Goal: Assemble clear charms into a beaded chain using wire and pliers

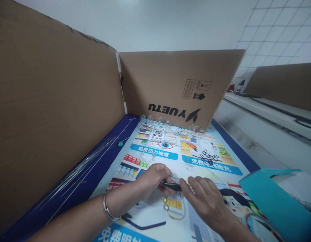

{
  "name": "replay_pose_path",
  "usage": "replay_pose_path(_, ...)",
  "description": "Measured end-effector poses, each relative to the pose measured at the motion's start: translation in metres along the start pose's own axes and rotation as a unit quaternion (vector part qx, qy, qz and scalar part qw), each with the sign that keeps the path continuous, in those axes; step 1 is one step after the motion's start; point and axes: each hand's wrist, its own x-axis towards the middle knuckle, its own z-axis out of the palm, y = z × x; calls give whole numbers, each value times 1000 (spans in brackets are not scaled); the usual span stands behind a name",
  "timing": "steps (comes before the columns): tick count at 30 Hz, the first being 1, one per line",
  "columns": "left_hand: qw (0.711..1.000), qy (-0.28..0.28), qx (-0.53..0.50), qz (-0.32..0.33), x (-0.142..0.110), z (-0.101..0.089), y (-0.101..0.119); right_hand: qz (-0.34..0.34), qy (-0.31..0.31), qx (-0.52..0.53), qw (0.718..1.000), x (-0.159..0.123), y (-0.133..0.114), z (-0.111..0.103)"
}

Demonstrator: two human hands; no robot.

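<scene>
My left hand [151, 181] and my right hand [204, 198] meet over a printed poster [155, 156] that covers the table. Both pinch a small dark tool [173, 186], thin and black, held level between the fingertips. A wire loop with small rings [174, 208] hangs just under the hands, touching the poster. A silver bangle sits on my left wrist. Further back lie a cluster of small black rings [208, 158] and a row of clear beads or crystals [170, 123] along the cardboard.
Brown cardboard walls [57, 111] stand at the left and back. A bundle of thin wires [82, 168] and a green bead [120, 144] lie on the blue border at left. A teal box [276, 201] sits at right, beside a white ledge.
</scene>
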Motion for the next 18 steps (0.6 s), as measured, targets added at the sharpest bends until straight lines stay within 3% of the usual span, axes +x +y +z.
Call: replay_pose_path(18, 1000, 11, 7, -1, 0, 1, 0, 8, -10, 16, 1000, 0, 0, 0)
